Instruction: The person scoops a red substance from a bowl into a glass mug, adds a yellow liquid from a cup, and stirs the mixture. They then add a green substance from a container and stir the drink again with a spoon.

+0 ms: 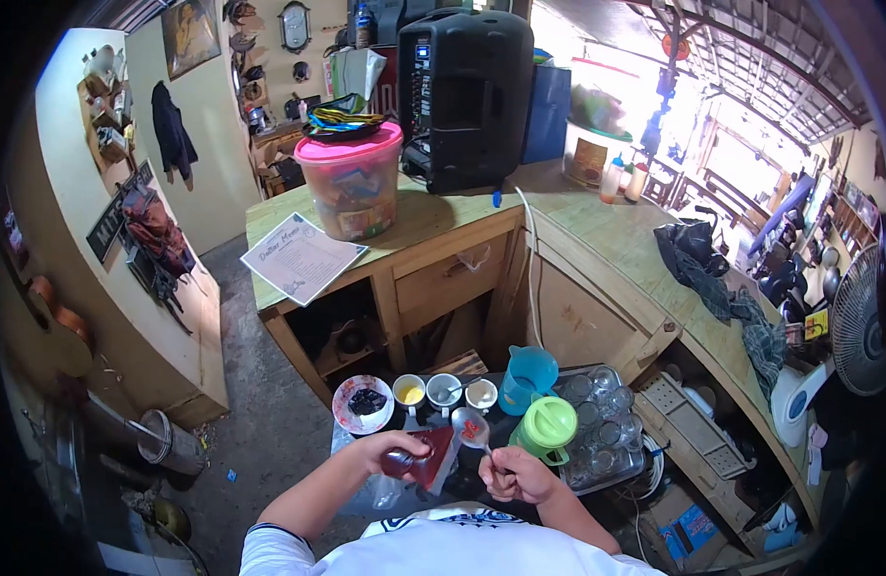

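Counters of pale wood wrap around the far and right sides, their edges closing in the low work area; open grey floor lies to the left. A tray of upturned glasses sits just right of the hands, beside a blue pitcher and a green-lidded jug. Small cups and a plate line the far edge. The left hand is clamped on a dark red container, tilted, its opening toward the right. The right hand grips a spoon, its long axis running up-left, bowl holding something red just above the container.
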Available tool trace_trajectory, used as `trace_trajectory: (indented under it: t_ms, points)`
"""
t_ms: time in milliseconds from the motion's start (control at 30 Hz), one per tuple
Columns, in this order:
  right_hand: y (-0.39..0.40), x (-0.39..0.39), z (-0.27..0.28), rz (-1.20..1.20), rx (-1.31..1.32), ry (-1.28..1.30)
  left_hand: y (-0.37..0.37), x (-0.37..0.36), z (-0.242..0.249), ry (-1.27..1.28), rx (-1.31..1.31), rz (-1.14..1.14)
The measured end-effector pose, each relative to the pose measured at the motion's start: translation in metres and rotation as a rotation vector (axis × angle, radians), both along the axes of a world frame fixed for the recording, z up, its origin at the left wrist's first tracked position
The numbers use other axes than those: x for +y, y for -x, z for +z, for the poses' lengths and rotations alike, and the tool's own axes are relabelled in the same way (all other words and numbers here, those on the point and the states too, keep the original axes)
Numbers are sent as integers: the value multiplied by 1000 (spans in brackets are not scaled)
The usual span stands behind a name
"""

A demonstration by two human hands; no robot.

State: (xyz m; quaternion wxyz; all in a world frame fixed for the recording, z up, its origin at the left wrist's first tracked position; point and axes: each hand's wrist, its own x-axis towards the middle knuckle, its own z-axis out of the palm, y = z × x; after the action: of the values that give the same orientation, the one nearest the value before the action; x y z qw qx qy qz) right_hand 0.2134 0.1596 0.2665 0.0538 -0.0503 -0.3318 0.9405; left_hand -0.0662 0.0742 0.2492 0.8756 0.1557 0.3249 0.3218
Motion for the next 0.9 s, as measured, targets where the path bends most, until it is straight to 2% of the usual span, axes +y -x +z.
trace_trajectory:
  t_ms: [33,67,133,167,200,267,333,400,433,467,533,567,600,667,700,767,800,867,900]
  points:
    - [0,0,-1,12,-1,3,-2,0,-8,93,40,113]
    - [-1,0,-2,-35,-29,7,-5,-1,-14,96,40,126]
    - [-3,1,-4,-71,-54,11,-13,0,-10,164,428,415]
    - [-4,2,-4,-130,-162,-48,-11,-2,-13,98,485,487]
    - [-5,3,-5,-189,-269,-110,-4,-3,-27,98,486,499]
    - [-9,4,-6,-189,-311,-133,22,-4,-66,18,874,520]
    - [-11,5,-7,-232,-519,-178,36,-6,-80,-28,976,600]
    - [-15,6,-18,-212,-495,-166,56,-5,-104,-151,1585,737]
    - [-16,4,-21,-255,-529,-177,72,-4,-125,-235,1673,749]
    - [-16,3,-22,-300,-564,-186,81,-5,-128,-233,1675,751]
    - [-15,0,-26,-315,-653,-247,84,-6,-117,-493,1793,598]
    - [-13,1,-30,-338,-734,-317,81,-9,-112,-425,1671,506]
    - [-14,2,-39,-343,-738,-315,77,-9,-118,-429,1667,502]
    - [-17,1,-64,-388,-804,-880,66,-13,-138,-388,1922,388]
    - [-18,1,-66,-392,-812,-875,52,-17,-138,-496,1978,466]
    - [-20,0,-71,-454,-850,-1080,26,-25,-124,-527,2017,444]
    - [-21,2,-76,-455,-856,-1073,17,-27,-123,-553,2060,430]
    - [-24,3,-87,-577,-901,-1226,4,-34,-134,-630,2031,458]
    - [-20,1,-78,-684,-926,-1248,-3,-38,-137,-655,1859,412]
